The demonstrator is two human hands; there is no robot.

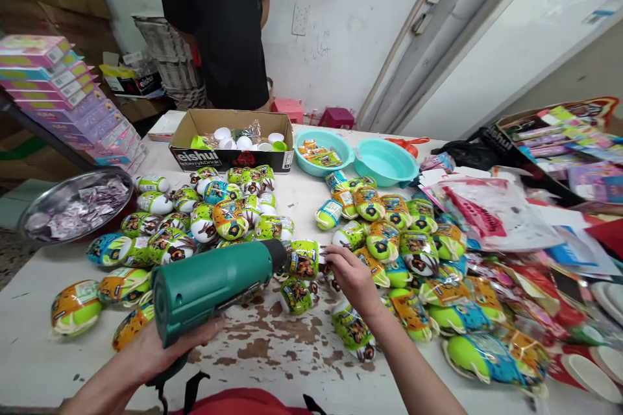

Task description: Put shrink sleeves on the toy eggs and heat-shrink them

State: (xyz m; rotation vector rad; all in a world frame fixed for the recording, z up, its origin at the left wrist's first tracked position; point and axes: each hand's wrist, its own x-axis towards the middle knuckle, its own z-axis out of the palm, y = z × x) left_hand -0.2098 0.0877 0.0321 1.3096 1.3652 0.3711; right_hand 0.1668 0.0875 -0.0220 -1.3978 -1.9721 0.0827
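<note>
A green heat gun lies in my left hand, whose fingers wrap round its handle. Its dark nozzle points right, at a capsule egg in a printed green and orange wrap. My right hand pinches the right end of that egg with its fingertips. Just below it lies another green wrapped egg, and a green and white one sits under my right forearm. Wrapped eggs are piled on the left and on the right.
A carton of white cups, two turquoise basins and a metal bowl of sachets stand on the worn table. Plastic bags and packaging crowd the right. A person in black stands behind the table.
</note>
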